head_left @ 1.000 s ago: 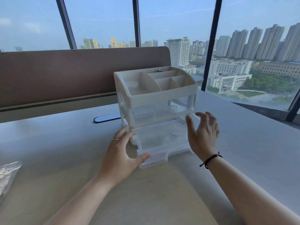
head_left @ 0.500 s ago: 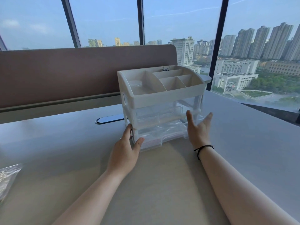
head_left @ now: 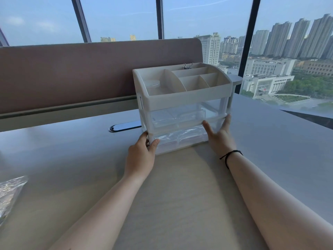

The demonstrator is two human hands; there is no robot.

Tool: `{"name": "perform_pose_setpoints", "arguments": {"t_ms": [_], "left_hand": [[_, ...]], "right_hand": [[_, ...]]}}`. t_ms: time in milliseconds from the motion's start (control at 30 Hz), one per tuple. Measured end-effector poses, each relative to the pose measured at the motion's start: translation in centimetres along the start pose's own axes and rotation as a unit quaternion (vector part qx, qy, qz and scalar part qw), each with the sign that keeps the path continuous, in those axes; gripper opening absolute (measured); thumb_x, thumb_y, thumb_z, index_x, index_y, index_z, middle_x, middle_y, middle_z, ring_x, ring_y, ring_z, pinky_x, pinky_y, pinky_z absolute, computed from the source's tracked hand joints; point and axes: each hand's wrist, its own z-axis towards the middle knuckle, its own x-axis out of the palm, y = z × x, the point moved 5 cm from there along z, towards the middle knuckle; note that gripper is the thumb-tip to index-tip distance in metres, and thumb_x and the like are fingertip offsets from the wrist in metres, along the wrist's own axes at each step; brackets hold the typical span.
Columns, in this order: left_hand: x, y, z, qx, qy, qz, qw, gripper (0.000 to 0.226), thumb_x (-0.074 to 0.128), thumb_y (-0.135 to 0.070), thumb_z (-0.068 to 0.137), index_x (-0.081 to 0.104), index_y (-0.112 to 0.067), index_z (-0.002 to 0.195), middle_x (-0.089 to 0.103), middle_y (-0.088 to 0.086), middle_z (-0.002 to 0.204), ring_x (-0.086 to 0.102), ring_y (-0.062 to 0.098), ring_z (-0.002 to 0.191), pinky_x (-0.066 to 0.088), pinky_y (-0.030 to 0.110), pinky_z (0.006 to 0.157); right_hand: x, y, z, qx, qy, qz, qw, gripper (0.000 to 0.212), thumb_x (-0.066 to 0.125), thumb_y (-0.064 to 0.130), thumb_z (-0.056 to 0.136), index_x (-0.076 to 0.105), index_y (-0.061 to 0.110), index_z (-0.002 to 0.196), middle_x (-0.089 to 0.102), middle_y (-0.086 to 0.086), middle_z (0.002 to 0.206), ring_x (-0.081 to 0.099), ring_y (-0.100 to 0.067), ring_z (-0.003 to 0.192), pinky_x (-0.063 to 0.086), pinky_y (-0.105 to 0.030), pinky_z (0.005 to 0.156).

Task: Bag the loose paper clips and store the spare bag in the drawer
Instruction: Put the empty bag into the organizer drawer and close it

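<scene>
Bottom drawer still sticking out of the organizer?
No. The bottom drawer sits flush with the organizer front, with the left hand and right hand against it.

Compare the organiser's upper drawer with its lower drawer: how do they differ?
The lower drawer has both hands on its front, the left hand and right hand; the upper drawer is untouched. The lower holds crinkled clear plastic; the upper's contents are unclear. Both are transparent and pushed in.
</scene>
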Motion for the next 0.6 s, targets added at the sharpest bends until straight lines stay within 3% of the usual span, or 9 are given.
{"name": "perform_pose_setpoints", "arguments": {"t_ms": [100,267,367,467,600], "left_hand": [[0.2,0.0,0.1,-0.009,0.008,0.007,1.000,0.025,0.052,-0.045,0.097,0.059,-0.022,0.105,0.062,-0.010,0.071,0.063,0.020,0.074,0.040,0.028,0.062],[0.2,0.3,-0.1,0.008,0.031,0.010,0.999,0.015,0.048,-0.038,0.099,0.049,-0.024,0.093,0.060,-0.007,0.065,0.062,0.024,0.070,0.039,0.029,0.059],[0.4,0.6,-0.1,0.017,0.050,0.020,0.998,0.012,0.046,-0.033,0.101,0.051,-0.021,0.103,0.057,-0.006,0.064,0.059,0.025,0.066,0.037,0.027,0.053],[0.7,1.0,0.0,0.019,0.050,0.030,0.998,0.027,0.043,-0.033,0.103,0.050,-0.019,0.125,0.059,-0.002,0.069,0.059,0.025,0.065,0.036,0.029,0.055],[1.0,1.3,0.1,0.018,0.054,0.031,0.998,0.032,0.043,-0.035,0.102,0.048,-0.017,0.127,0.062,0.003,0.074,0.060,0.028,0.069,0.039,0.031,0.058]], "right_hand": [[0.2,0.0,0.0,0.003,0.008,-0.011,1.000,0.108,0.044,0.080,0.081,-0.018,0.030,0.153,0.018,-0.002,0.165,0.037,-0.030,0.143,0.036,-0.045,0.108],[-0.3,-0.3,-0.3,0.004,0.018,0.000,1.000,0.113,0.054,0.078,0.077,-0.008,0.027,0.156,0.024,-0.013,0.160,0.032,-0.030,0.144,0.030,-0.045,0.115],[-0.5,-0.3,-0.6,-0.004,0.029,0.010,1.000,0.120,0.060,0.079,0.070,-0.004,0.026,0.157,0.028,-0.011,0.159,0.032,-0.028,0.144,0.030,-0.044,0.116],[-0.8,-0.2,-0.9,-0.007,0.031,0.021,0.999,0.129,0.061,0.084,0.057,-0.001,0.029,0.156,0.033,-0.007,0.157,0.036,-0.025,0.143,0.032,-0.045,0.116],[-0.2,-0.2,-0.7,-0.011,0.045,-0.015,0.999,0.125,0.068,0.072,0.069,-0.011,0.027,0.155,0.027,-0.010,0.160,0.036,-0.029,0.143,0.033,-0.044,0.114]]}}
